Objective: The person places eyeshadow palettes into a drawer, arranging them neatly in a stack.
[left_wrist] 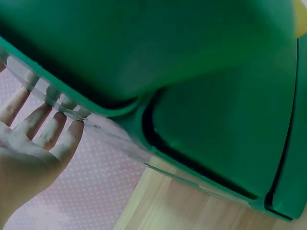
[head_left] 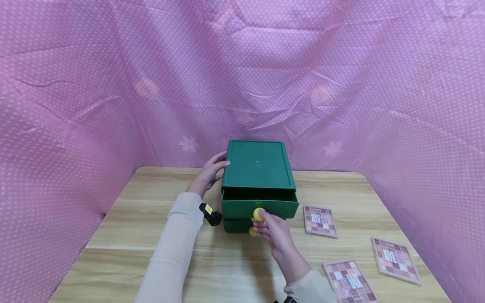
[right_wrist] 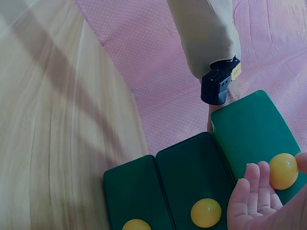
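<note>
A green drawer cabinet (head_left: 258, 164) stands near the back of the table. Its top drawer (head_left: 235, 209) is pulled partway out, leaving a dark gap behind the front. My right hand (head_left: 277, 236) pinches the round yellow knob (right_wrist: 283, 171) of that drawer between thumb and fingers. Below it, the other drawers (right_wrist: 187, 170) sit closed, with yellow knobs (right_wrist: 206, 212) of their own. My left hand (head_left: 208, 174) rests against the cabinet's left side. In the left wrist view its extended fingers (left_wrist: 69, 139) touch the cabinet's clear side edge.
Three flat palettes with checkered lids lie right of the cabinet: one close beside it (head_left: 320, 221), one nearer the front (head_left: 350, 282), one at far right (head_left: 395, 260). Pink dotted cloth (head_left: 242, 84) hangs around the wooden table (head_left: 125, 235).
</note>
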Demonstrator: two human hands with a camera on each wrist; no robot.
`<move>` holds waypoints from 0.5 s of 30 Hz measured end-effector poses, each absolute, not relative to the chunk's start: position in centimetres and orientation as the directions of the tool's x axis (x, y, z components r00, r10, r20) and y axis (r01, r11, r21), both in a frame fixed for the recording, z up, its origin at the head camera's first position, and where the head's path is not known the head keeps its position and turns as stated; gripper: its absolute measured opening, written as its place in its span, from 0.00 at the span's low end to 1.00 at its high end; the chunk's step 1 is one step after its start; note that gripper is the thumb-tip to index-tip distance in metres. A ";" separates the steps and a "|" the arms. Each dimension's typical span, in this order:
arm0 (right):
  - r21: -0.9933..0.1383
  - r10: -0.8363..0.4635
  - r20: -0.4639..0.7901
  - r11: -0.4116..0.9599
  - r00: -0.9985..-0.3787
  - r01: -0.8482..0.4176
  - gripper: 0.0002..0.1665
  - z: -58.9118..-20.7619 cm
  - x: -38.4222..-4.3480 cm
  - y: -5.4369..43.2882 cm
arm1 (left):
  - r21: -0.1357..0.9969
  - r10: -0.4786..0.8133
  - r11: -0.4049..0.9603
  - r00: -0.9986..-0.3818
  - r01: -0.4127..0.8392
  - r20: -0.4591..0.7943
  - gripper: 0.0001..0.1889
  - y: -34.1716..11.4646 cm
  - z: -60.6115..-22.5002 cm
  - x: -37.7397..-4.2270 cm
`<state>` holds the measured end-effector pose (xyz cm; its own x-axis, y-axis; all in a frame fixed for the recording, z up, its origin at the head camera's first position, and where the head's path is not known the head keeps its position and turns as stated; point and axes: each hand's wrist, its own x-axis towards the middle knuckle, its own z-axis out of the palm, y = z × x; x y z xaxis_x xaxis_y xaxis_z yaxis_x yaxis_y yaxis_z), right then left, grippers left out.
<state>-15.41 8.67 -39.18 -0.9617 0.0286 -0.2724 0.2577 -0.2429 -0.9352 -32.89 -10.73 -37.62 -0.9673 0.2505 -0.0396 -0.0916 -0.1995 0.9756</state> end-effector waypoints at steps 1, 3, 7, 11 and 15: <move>-0.934 0.026 -0.274 -0.245 -0.961 0.260 0.30 -39.1 -15.4 8.7 | 0.975 0.251 -0.200 -0.967 -0.092 -0.040 0.29 -10.8 -37.6 -32.9; -0.930 0.020 -0.284 -0.250 -0.959 0.270 0.30 -39.1 -15.2 8.7 | 0.975 0.250 -0.203 -0.967 -0.092 -0.039 0.29 -10.8 -37.6 -33.0; -0.921 0.007 -0.299 -0.263 -0.954 0.286 0.30 -38.9 -14.8 8.7 | 0.974 0.247 -0.204 -0.968 -0.094 -0.041 0.29 -10.8 -37.6 -33.0; -0.912 -0.003 -0.307 -0.284 -0.952 0.295 0.29 -38.9 -14.4 8.7 | 0.973 0.247 -0.207 -0.968 -0.098 -0.045 0.30 -10.8 -37.6 -33.0; -0.899 -0.013 -0.326 -0.305 -0.945 0.314 0.30 -38.9 -14.0 8.7 | 0.975 0.256 -0.203 -0.966 -0.095 -0.040 0.30 -10.8 -37.6 -33.0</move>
<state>-13.97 8.72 -38.85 -0.9454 -0.0126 -0.3258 0.3139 -0.3046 -0.8993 -33.01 -10.80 -37.64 -0.9657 0.2565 -0.0404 -0.0948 -0.2032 0.9745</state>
